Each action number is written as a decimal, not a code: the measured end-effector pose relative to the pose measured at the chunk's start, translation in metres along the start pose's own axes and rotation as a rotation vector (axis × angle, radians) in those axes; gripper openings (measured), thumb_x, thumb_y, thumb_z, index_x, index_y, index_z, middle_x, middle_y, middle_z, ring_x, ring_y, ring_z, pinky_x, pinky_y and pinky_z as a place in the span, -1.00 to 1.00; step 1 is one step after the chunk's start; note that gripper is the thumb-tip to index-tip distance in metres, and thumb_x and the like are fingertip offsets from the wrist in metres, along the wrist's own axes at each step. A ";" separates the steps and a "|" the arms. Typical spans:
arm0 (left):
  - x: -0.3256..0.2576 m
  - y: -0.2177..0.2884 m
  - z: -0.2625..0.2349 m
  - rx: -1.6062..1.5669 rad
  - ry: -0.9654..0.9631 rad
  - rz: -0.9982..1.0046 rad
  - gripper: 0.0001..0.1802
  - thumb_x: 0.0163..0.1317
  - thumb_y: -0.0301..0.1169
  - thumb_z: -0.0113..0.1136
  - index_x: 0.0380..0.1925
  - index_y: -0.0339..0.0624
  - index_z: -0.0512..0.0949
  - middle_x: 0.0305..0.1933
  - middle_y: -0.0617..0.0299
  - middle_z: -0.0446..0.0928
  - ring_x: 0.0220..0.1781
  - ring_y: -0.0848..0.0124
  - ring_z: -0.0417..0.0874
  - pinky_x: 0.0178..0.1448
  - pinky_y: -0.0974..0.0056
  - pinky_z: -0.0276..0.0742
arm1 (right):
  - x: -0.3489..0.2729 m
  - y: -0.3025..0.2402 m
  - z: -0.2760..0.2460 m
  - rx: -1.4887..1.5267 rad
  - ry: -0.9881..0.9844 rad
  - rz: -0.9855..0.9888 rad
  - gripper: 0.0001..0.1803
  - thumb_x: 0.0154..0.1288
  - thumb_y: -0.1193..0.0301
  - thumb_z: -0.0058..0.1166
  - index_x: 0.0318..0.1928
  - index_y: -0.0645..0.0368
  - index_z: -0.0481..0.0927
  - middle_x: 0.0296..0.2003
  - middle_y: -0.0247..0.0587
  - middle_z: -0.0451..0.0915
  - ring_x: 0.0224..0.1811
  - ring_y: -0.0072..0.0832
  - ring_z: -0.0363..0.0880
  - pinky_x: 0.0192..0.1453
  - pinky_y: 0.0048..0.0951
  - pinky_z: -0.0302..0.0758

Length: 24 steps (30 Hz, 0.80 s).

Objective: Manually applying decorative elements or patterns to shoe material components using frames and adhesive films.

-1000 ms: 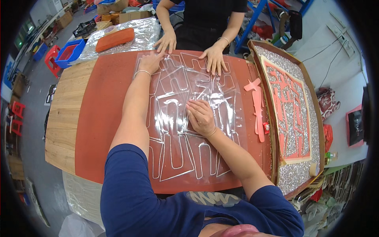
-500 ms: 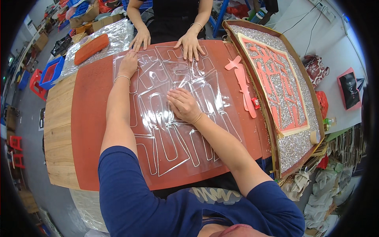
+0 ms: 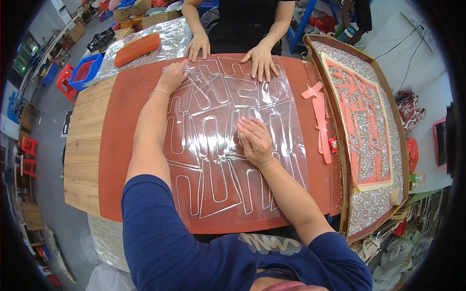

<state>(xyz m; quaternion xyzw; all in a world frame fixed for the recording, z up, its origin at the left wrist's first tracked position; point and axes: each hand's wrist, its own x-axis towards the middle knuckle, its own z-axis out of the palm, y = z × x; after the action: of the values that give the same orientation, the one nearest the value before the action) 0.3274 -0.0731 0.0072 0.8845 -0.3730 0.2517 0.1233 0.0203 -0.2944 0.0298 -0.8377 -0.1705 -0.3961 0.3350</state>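
A clear plastic sheet point(image 3: 213, 186) with pale raised outlines of long, narrow shapes lies on a reddish-brown mat point(image 3: 131, 140). My left hand point(image 3: 174, 76) rests on the sheet's far left corner, fingers stretched forward. Over the middle right of the sheet is my right hand point(image 3: 256, 143), palm down with its fingers extended. Across the table, a co-worker's hand point(image 3: 197, 46) touches the far edge near my left hand. The co-worker's other hand point(image 3: 262, 60) lies spread on the sheet's far right part.
Right of the sheet lie pink cut-out pieces point(image 3: 320, 121) and a small red packet point(image 3: 333, 144). A tilted, glitter-filled tray point(image 3: 371, 213) holds a framed pink stencil point(image 3: 361, 126). An orange-red block point(image 3: 137, 50) sits on silvery film at the far left. Wooden boards point(image 3: 82, 155) edge the mat.
My right hand has shifted slightly over the sheet, its fingers now pointing more away from me. My left hand stays at the far left corner. The whole view has shifted.
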 end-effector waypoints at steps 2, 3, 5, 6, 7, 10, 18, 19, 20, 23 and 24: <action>0.001 -0.015 -0.002 0.205 -0.028 0.274 -0.86 0.14 -0.39 0.05 -0.30 -0.15 0.46 -0.18 0.17 0.50 -0.08 0.25 0.53 -0.01 0.24 0.46 | 0.003 -0.002 0.002 0.016 0.015 -0.020 -0.83 0.15 0.58 0.08 -0.21 0.27 0.61 -0.15 -0.12 0.63 0.02 -0.28 0.58 0.19 -0.17 0.39; 0.006 -0.014 -0.004 0.204 -0.035 0.279 -0.86 0.14 -0.39 0.05 -0.30 -0.15 0.46 -0.18 0.17 0.50 -0.08 0.25 0.53 -0.01 0.24 0.46 | 0.004 -0.001 0.001 0.017 0.017 -0.012 -0.83 0.15 0.58 0.08 -0.21 0.27 0.61 -0.15 -0.12 0.63 0.02 -0.28 0.58 0.19 -0.17 0.39; 0.015 -0.013 -0.010 0.434 0.037 0.525 -0.88 0.17 -0.39 -0.01 -0.32 -0.14 0.46 -0.23 0.19 0.50 -0.07 0.27 0.52 0.00 0.25 0.44 | 0.003 0.001 -0.002 0.005 0.032 -0.013 -0.83 0.14 0.58 0.09 -0.21 0.27 0.61 -0.15 -0.12 0.64 0.01 -0.28 0.58 0.20 -0.17 0.39; 0.015 -0.017 -0.010 0.440 0.038 0.526 -0.88 0.17 -0.39 -0.01 -0.32 -0.14 0.46 -0.23 0.19 0.50 -0.07 0.27 0.52 0.00 0.25 0.44 | 0.003 0.002 -0.002 0.008 0.036 -0.015 -0.83 0.14 0.58 0.09 -0.21 0.27 0.61 -0.15 -0.12 0.64 0.01 -0.28 0.58 0.20 -0.17 0.39; 0.012 -0.021 -0.010 0.425 -0.009 0.538 -0.89 0.17 -0.39 -0.02 -0.34 -0.13 0.46 -0.25 0.19 0.51 -0.08 0.28 0.52 0.00 0.25 0.44 | 0.002 0.002 -0.001 0.015 0.032 -0.014 -0.82 0.14 0.58 0.09 -0.21 0.26 0.61 -0.15 -0.12 0.64 0.02 -0.28 0.58 0.20 -0.17 0.39; 0.007 -0.024 -0.005 0.458 -0.051 0.534 -0.90 0.17 -0.39 -0.04 -0.36 -0.12 0.45 -0.28 0.20 0.51 -0.10 0.30 0.53 -0.01 0.25 0.43 | 0.002 0.001 -0.001 0.008 0.034 -0.018 -0.81 0.13 0.58 0.10 -0.20 0.26 0.61 -0.15 -0.13 0.63 0.02 -0.26 0.57 0.20 -0.17 0.38; -0.010 0.002 -0.006 0.518 -0.171 0.310 -0.92 0.15 -0.42 -0.01 -0.41 -0.15 0.45 -0.37 0.16 0.54 -0.27 0.32 0.61 -0.17 0.25 0.55 | 0.000 0.002 0.001 -0.021 0.058 -0.036 -0.83 0.21 0.57 0.01 -0.20 0.28 0.61 -0.16 -0.10 0.63 0.02 -0.20 0.57 0.19 -0.14 0.39; -0.012 0.006 -0.008 0.496 -0.221 0.296 -0.92 0.15 -0.43 -0.01 -0.42 -0.15 0.45 -0.37 0.15 0.55 -0.28 0.33 0.62 -0.23 0.26 0.57 | -0.001 0.004 0.002 -0.001 0.070 -0.032 -0.83 0.22 0.57 0.00 -0.19 0.28 0.60 -0.16 -0.10 0.63 0.01 -0.21 0.57 0.18 -0.14 0.39; -0.012 0.006 -0.011 0.491 -0.219 0.294 -0.92 0.15 -0.43 -0.01 -0.42 -0.15 0.45 -0.37 0.15 0.55 -0.28 0.33 0.62 -0.23 0.26 0.57 | -0.002 0.006 0.001 0.020 0.082 -0.026 -0.83 0.23 0.58 -0.01 -0.19 0.28 0.59 -0.16 -0.10 0.62 0.00 -0.21 0.57 0.18 -0.14 0.39; -0.016 -0.008 -0.017 0.413 -0.177 0.364 -0.88 0.15 -0.43 0.01 -0.35 -0.19 0.50 -0.36 0.11 0.57 -0.33 0.27 0.61 -0.20 0.25 0.57 | -0.001 0.005 -0.001 -0.001 0.094 -0.041 -0.82 0.18 0.59 0.02 -0.19 0.27 0.57 -0.19 -0.13 0.62 -0.04 -0.24 0.57 0.14 -0.16 0.42; -0.015 -0.019 -0.017 0.313 -0.175 0.209 -0.85 0.15 -0.43 0.02 -0.30 -0.20 0.53 -0.31 0.09 0.57 -0.27 0.25 0.61 -0.16 0.25 0.56 | 0.000 0.002 0.003 0.013 0.089 -0.048 -0.82 0.18 0.59 0.02 -0.19 0.27 0.57 -0.19 -0.13 0.62 -0.04 -0.24 0.57 0.14 -0.16 0.42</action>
<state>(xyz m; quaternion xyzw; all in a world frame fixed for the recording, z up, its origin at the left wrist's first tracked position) 0.3265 -0.0442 0.0127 0.8677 -0.4286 0.2402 -0.0752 0.0232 -0.2938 0.0277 -0.8128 -0.1782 -0.4397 0.3379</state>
